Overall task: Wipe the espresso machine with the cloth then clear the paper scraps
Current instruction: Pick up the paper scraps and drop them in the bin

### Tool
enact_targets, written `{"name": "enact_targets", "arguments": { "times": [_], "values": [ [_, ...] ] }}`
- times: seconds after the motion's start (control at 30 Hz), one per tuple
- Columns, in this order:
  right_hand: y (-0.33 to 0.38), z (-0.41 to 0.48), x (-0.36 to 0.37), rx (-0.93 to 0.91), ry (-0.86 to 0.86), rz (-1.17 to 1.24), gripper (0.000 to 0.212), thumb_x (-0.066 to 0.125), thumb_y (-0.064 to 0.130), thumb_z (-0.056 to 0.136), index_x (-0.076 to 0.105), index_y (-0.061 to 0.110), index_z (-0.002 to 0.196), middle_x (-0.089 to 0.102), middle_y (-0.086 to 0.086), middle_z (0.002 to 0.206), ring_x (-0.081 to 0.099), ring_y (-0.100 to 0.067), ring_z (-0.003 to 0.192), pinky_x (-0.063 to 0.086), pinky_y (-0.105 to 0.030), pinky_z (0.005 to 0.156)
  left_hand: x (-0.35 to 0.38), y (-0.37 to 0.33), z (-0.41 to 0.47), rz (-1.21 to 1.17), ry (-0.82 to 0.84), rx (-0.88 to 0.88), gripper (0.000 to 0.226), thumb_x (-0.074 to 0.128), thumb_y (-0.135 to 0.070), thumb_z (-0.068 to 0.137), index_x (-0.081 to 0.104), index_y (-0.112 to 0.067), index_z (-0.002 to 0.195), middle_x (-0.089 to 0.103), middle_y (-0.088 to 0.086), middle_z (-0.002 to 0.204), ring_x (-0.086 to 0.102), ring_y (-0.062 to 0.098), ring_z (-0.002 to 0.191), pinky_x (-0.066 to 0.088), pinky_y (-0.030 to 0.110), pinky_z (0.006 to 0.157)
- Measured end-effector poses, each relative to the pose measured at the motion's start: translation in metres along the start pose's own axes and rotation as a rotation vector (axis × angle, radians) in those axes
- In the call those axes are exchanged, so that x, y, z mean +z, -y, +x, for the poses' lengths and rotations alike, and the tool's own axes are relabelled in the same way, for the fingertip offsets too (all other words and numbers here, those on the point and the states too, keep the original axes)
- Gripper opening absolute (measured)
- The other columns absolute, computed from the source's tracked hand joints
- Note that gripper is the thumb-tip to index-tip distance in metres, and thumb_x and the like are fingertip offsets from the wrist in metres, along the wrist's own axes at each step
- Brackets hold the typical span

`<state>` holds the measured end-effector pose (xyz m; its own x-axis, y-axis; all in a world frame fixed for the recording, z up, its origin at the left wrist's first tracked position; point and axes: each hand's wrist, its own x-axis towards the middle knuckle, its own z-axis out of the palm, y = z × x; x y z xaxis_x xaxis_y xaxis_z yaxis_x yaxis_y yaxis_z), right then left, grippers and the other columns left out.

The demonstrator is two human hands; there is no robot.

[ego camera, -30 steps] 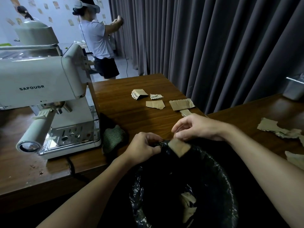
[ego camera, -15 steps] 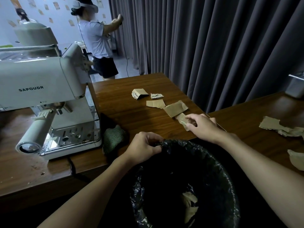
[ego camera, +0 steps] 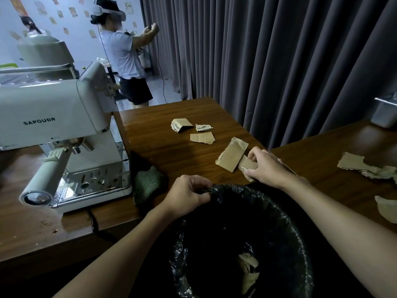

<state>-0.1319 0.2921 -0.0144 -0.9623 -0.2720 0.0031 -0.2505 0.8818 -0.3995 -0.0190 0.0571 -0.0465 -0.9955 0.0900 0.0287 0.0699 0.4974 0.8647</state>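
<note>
Frame centre: your left hand [ego camera: 189,195] grips bin liner [ego camera: 277,214]; right hand [ego camera: 265,165] pinches scrap [ego camera: 247,163] on bench [ego camera: 163,147].

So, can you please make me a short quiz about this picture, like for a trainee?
1. True or false: the left hand grips the rim of the black bin bag.
2. Where does the green cloth lie, relative to the espresso machine? A: on top of it. B: beside its base, on the table. C: inside the bin bag.
3. Fill the gap: the right hand pinches a small ___ scrap near the table edge.

Key: 1 true; 2 B; 3 paper.
</note>
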Motion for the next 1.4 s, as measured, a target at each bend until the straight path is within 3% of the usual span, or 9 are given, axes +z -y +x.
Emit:
{"name": "enact_targets", "arguments": {
  "times": [0.23,0.37,0.57,0.7,0.8,0.9,1.0,1.2,1.4],
  "values": [
    [0.015,0.007,-0.001,0.034,-0.131,0.024,0.067,0.063,0.051,0.087,0.034,0.024,0.142,0.04,-0.006,0.148,0.036,-0.029,0.136,0.026,-0.05,0.111,0.0,-0.006,-0.002,0.033,-0.002,0.012,0.019,0.077,-0.017,0.085,0.077,-0.023,0.103,0.072,-0.011,0.112,0.066,0.001,0.102,0.054,0.032,0.096],
    [0.026,0.021,0.005,0.088,-0.011,-0.025,0.082,0.065,0.053,0.085,0.022,0.027,0.149,0.036,-0.004,0.153,0.029,-0.032,0.142,0.02,-0.054,0.114,0.001,-0.007,-0.004,0.033,-0.019,0.018,0.019,0.076,-0.014,0.084,0.078,-0.023,0.101,0.072,-0.012,0.111,0.067,0.0,0.101,0.053,0.032,0.097],
    [0.031,0.029,0.009,0.116,-0.155,0.14,0.066,0.075,0.023,0.081,0.039,0.025,0.136,0.04,-0.007,0.14,0.044,-0.028,0.128,0.034,-0.047,0.108,0.0,-0.008,-0.002,0.04,-0.01,0.019,0.022,0.077,-0.017,0.084,0.078,-0.02,0.105,0.072,-0.011,0.112,0.067,0.002,0.101,0.054,0.035,0.097],
    [0.029,0.033,0.001,0.125,-0.242,0.553,0.043,0.064,0.0,0.088,0.052,0.013,0.126,0.054,-0.01,0.128,0.055,-0.019,0.107,0.047,-0.019,0.07,-0.001,-0.004,-0.002,0.041,-0.005,0.021,0.023,0.077,-0.019,0.085,0.077,-0.019,0.108,0.072,-0.009,0.113,0.067,0.004,0.102,0.055,0.036,0.096],
    [0.026,0.026,-0.017,0.095,-0.156,0.761,0.033,0.061,-0.003,0.086,0.061,0.013,0.115,0.063,-0.01,0.115,0.061,-0.021,0.103,0.053,-0.024,0.071,-0.001,-0.002,-0.001,0.045,-0.011,0.03,0.022,0.077,-0.02,0.085,0.078,-0.021,0.107,0.073,-0.01,0.112,0.068,0.004,0.102,0.055,0.037,0.096],
    [0.019,0.009,-0.04,0.0,0.188,0.894,0.027,0.064,-0.002,0.086,0.064,0.011,0.11,0.065,-0.017,0.113,0.065,-0.027,0.101,0.056,-0.036,0.079,-0.001,0.0,0.0,0.049,-0.013,0.039,0.022,0.078,-0.019,0.083,0.078,-0.021,0.105,0.074,-0.009,0.11,0.069,0.004,0.101,0.055,0.037,0.096],
    [0.013,-0.004,-0.05,-0.12,0.495,0.765,0.025,0.069,0.005,0.087,0.066,0.007,0.112,0.07,-0.017,0.107,0.069,-0.027,0.096,0.055,-0.039,0.084,0.002,0.001,-0.001,0.07,-0.034,0.049,0.025,0.076,-0.024,0.078,0.079,-0.022,0.103,0.074,-0.01,0.109,0.068,0.003,0.101,0.055,0.039,0.097],
    [0.005,0.001,-0.027,-0.097,0.116,0.423,0.016,0.066,0.014,0.088,0.068,0.019,0.103,0.066,-0.001,0.102,0.063,-0.015,0.095,0.051,-0.03,0.085,0.004,0.0,0.0,0.058,-0.051,0.034,0.024,0.078,-0.022,0.079,0.079,-0.018,0.103,0.073,-0.01,0.111,0.068,0.002,0.103,0.053,0.036,0.099],
    [-0.005,0.003,-0.011,-0.035,0.187,0.141,0.028,0.061,0.035,0.086,0.061,0.04,0.113,0.062,0.01,0.123,0.055,-0.018,0.119,0.036,-0.05,0.107,0.003,-0.002,-0.001,0.037,-0.038,0.026,0.019,0.078,-0.012,0.083,0.08,-0.02,0.1,0.073,-0.012,0.11,0.068,0.0,0.1,0.053,0.022,0.091]
  ]
}}
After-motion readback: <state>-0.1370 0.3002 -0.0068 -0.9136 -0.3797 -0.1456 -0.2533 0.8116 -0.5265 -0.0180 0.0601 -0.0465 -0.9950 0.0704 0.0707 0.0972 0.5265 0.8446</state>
